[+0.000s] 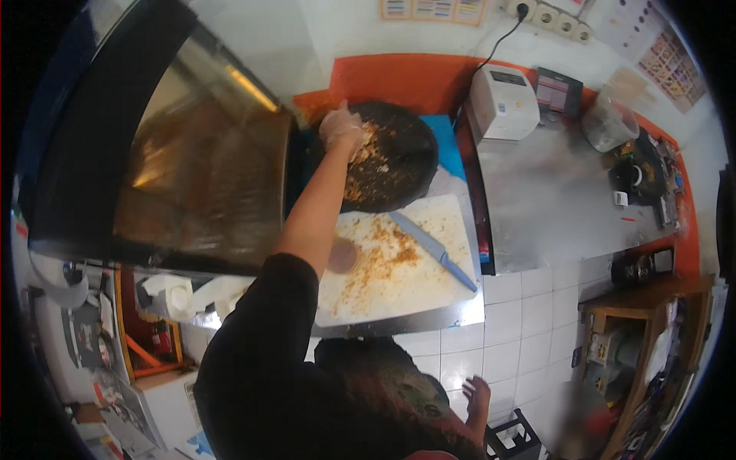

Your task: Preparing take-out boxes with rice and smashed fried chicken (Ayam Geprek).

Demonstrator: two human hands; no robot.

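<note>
My left hand (pixel 342 131), in a clear plastic glove, reaches into the left side of a wide dark round dish (pixel 402 155), over pale and brown food bits (pixel 371 146). Whether its fingers hold any is hidden. Nearer me lies a white cutting board (pixel 368 299) strewn with orange-brown crumbs (pixel 402 256). A knife with a blue handle (pixel 457 273) rests diagonally on its right half, and a small round brownish thing (pixel 343 255) sits at its left. Bare, my right hand (pixel 477 397) hangs beside my body, away from the worktop, fingers apart and holding nothing.
A glass-fronted cabinet (pixel 201 172) stands close on the left. On the right, a steel counter (pixel 535 213) bears a white label printer (pixel 505 103), a clear plastic tub (pixel 609 123) and a dark tray. Below are a wooden shelf unit (pixel 644 299) and a black crate (pixel 514 437).
</note>
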